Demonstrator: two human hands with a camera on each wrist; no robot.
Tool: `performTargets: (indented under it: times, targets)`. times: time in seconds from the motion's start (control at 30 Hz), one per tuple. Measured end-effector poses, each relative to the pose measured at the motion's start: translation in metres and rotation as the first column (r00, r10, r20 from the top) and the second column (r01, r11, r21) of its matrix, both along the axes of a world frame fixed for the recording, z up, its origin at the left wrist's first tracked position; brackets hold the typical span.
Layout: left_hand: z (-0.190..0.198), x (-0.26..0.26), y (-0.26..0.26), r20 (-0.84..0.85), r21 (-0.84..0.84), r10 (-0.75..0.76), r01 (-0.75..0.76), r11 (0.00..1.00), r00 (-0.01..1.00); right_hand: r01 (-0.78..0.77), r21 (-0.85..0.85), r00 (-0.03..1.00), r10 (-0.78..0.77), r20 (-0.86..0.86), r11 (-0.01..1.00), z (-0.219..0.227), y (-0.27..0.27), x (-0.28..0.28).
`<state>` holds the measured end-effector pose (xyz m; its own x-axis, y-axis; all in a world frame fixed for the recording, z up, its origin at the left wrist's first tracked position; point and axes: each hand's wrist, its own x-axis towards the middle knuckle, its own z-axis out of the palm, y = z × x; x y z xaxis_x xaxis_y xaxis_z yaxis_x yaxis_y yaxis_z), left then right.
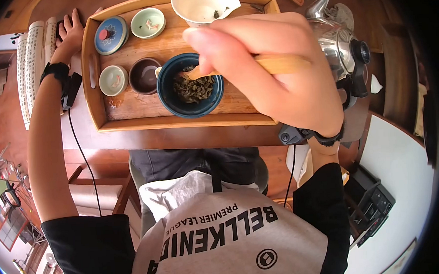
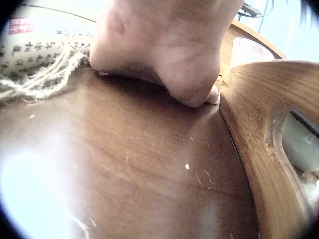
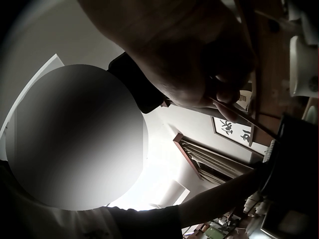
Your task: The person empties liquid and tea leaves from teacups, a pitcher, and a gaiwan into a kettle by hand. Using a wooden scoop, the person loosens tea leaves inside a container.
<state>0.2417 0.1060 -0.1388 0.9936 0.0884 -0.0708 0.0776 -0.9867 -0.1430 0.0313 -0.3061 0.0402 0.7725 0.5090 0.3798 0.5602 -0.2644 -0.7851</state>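
Observation:
In the head view the right hand [image 1: 280, 68] pinches a light wooden stick or scoop [image 1: 280, 64], its tip down among dark leaves [image 1: 196, 89] inside a blue bowl [image 1: 164, 101]. That bowl stands on a wooden tray [image 1: 143, 122]. The left hand [image 1: 72, 33] rests on the table beside the tray's left end, fingers spread and holding nothing. The left wrist view has the heel of the left hand [image 2: 159, 50] on the table next to the tray's wall [image 2: 264, 144]. Dark in the right wrist view, the right hand [image 3: 199, 64] holds the thin stick [image 3: 254, 122].
On the tray are a blue lid [image 1: 117, 30], a green cup [image 1: 140, 19], a small pale cup [image 1: 107, 88], a brown cup [image 1: 136, 82] and a white spouted pitcher [image 1: 196, 3]. A glass and metal kettle [image 1: 342, 54] stands right. Written bamboo strips [image 1: 35, 63] lie left.

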Motion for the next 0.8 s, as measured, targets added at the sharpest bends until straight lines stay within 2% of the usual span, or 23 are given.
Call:
performTargets:
  times: [0.03,0.07,0.13,0.17,0.2,0.27,0.3,0.37,0.4,0.43,0.47,0.5,0.57,0.8]
  targets:
    - [0.002,0.000,-0.001,-0.008,0.011,0.006,-0.006,1.000,1.000,0.010,0.027,0.995,-0.012,0.095,1.000,0.000,-0.003,0.000]
    - [0.004,-0.001,-0.002,-0.018,0.022,0.012,-0.012,1.000,1.000,0.008,0.029,0.995,-0.010,0.094,1.000,0.005,-0.005,-0.001]
    - [0.002,0.002,0.003,-0.021,0.034,0.008,-0.007,0.999,1.000,0.048,-0.050,0.997,-0.051,-0.060,0.998,0.029,-0.008,-0.004]
    - [-0.001,0.003,0.005,-0.021,0.042,0.000,0.001,0.999,1.000,0.020,-0.150,0.994,-0.036,-0.108,0.988,0.038,-0.012,-0.003]
    - [-0.003,0.003,0.005,-0.026,0.041,-0.003,0.005,0.999,1.000,0.023,-0.152,0.993,-0.040,-0.113,0.988,0.035,-0.012,-0.004]
    - [-0.003,0.004,0.005,-0.006,0.038,-0.002,0.002,0.999,1.000,0.058,-0.065,0.998,-0.058,0.004,0.996,0.028,-0.011,-0.007]
    - [-0.002,0.003,0.004,-0.008,0.028,0.003,-0.003,1.000,1.000,0.060,-0.064,0.998,-0.059,0.007,0.996,0.024,-0.013,-0.004]
    - [0.001,0.002,0.000,-0.007,0.030,0.001,-0.001,1.000,1.000,-0.085,-0.150,0.991,0.100,0.093,0.985,0.017,-0.018,0.007]
    - [0.000,0.001,0.001,-0.010,0.030,0.001,-0.001,1.000,1.000,-0.087,-0.151,0.990,0.101,0.094,0.985,0.013,-0.009,0.000]
    - [-0.002,0.002,0.002,-0.009,0.028,0.004,-0.004,1.000,1.000,0.021,0.052,0.998,-0.024,0.054,0.998,0.008,0.008,-0.012]
    - [-0.003,0.002,0.002,0.005,0.019,-0.008,0.008,1.000,1.000,0.137,0.246,0.990,-0.139,-0.012,0.959,0.006,0.017,-0.018]
    - [-0.003,0.001,0.002,0.020,0.011,-0.020,0.020,1.000,1.000,0.133,0.244,0.991,-0.134,-0.012,0.961,0.008,0.014,-0.015]
    - [0.001,0.000,0.001,-0.001,0.015,-0.012,0.012,1.000,1.000,0.031,-0.099,0.999,-0.028,0.037,0.995,0.011,0.004,-0.004]
    - [-0.004,0.001,0.006,0.008,-0.023,-0.028,0.028,0.999,1.000,0.069,-0.085,0.997,-0.067,0.024,0.994,0.004,0.014,-0.006]
